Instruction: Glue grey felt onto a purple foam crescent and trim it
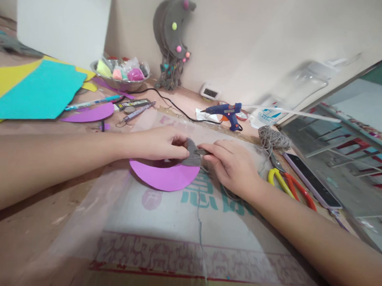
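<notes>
Work in hand: a purple crescent [167, 178], lying over the printed plastic sheet [143, 221] on the tabletop [25, 237] in front of the worker. Wrapping appears partial: grey yarn [193, 155] covers the right horn, while the lower curve is bare purple, so I judge most of the visible surface uncovered; the left horn is hidden by the arm. Left hand [156, 143]: thumb and fingers clamped on the wrapped end. Right hand [233, 161]: fingertips pinched together on grey yarn just beside it. Yarn ball [275, 138] sits off to the right, near the scissors [287, 181]. Containers: metal bowl [117, 84] at the back holds yellow, peach and magenta items, some apparently in clear bags; exact kind not legible. Clear vessel [307, 78] by the wall is blurred; contents, if any, undetermined.
</notes>
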{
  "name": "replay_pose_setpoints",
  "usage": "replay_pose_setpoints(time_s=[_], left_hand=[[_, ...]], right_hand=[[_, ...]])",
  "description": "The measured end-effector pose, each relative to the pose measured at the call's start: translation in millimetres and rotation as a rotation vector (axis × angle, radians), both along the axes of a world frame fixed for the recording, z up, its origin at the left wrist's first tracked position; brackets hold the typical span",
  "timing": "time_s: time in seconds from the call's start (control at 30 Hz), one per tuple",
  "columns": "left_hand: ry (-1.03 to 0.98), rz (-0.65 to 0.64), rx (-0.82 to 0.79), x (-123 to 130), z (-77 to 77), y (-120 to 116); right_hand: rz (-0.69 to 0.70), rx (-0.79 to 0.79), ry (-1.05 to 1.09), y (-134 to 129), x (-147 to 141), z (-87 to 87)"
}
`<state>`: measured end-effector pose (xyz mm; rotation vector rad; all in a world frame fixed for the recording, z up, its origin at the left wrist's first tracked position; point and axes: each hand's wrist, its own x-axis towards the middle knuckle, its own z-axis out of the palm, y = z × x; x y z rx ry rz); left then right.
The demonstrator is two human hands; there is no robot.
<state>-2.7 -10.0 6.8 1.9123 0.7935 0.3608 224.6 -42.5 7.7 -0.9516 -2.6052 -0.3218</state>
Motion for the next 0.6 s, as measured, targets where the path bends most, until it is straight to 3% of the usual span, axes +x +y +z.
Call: replay_pose_setpoints(time_s=[0.4, 0.6], left_hand=[[0.032, -0.001, 0.073, 0.0, 1.0, -0.3], [0.012, -0.015, 0.028, -0.7, -1.4, 1.1]], right_hand=[[-0.009, 0.000, -0.039, 0.3, -1.0, 1.8], [0.003, -0.009, -0.053, 0.8, 0.3, 3.6]])
